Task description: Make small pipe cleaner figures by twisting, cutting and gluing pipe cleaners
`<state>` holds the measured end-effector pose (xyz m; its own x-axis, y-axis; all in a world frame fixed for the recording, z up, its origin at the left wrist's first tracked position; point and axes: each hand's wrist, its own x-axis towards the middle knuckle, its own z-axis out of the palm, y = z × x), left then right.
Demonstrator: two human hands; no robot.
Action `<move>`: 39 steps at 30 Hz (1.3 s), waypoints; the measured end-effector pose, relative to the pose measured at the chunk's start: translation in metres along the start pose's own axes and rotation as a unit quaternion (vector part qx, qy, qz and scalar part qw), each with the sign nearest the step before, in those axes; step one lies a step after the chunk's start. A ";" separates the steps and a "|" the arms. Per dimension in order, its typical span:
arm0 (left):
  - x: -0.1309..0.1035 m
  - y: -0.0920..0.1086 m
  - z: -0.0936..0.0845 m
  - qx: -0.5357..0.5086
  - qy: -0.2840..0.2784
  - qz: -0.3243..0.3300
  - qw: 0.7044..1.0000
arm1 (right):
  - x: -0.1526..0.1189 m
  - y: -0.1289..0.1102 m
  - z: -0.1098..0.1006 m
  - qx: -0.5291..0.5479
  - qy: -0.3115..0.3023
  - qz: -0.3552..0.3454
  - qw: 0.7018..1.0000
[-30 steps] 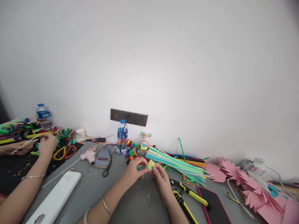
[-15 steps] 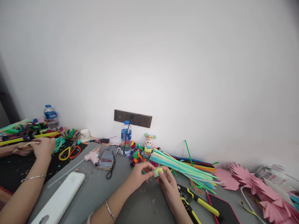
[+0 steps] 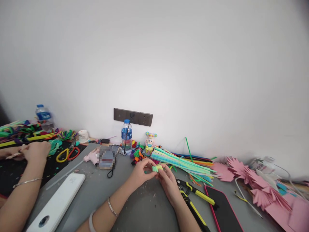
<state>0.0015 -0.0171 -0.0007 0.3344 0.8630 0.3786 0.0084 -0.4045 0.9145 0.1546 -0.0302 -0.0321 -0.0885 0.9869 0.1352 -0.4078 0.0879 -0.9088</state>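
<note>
Between the fingertips of both hands is a small fuzzy green-and-yellow piece [image 3: 157,168], held above the grey table. My left hand [image 3: 142,172] pinches its green end. On the yellow end, my right hand [image 3: 167,180] closes thumb and fingers. Behind them lies a bundle of pale green, blue and yellow pipe cleaners [image 3: 181,163]. A small figure with big eyes [image 3: 149,143] stands by the wall, beside a pile of coloured fuzzy pieces [image 3: 138,154]. Yellow-and-black pliers [image 3: 193,206] rest close to my right wrist.
Another person's hands [image 3: 38,153] work at the left over a black mat, near scissors [image 3: 63,155]. On the table are a white device [image 3: 58,203], a pink glue gun [image 3: 91,157], a water bottle [image 3: 126,137], a phone [image 3: 224,209] and folded pink paper [image 3: 260,183].
The view has shifted slightly, so most things sit higher and further left. Both my hands still hold the small piece, which is now turned more level. The other person's hands have moved slightly.
</note>
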 end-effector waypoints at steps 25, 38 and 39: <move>0.002 -0.008 -0.004 0.078 0.018 0.031 0.996 | -0.001 -0.004 -0.002 -0.303 0.038 -0.197 0.931; 0.003 -0.008 -0.008 0.084 0.039 0.017 0.996 | -0.002 -0.006 0.001 -0.298 0.061 -0.210 0.929; 0.003 -0.009 -0.008 0.083 0.046 0.015 0.995 | -0.002 -0.005 0.000 -0.290 0.067 -0.211 0.931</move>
<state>-0.0052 -0.0080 -0.0065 0.2493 0.8711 0.4231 0.1587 -0.4677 0.8695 0.1566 -0.0327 -0.0276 0.0990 0.8521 0.5139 0.1826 0.4921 -0.8512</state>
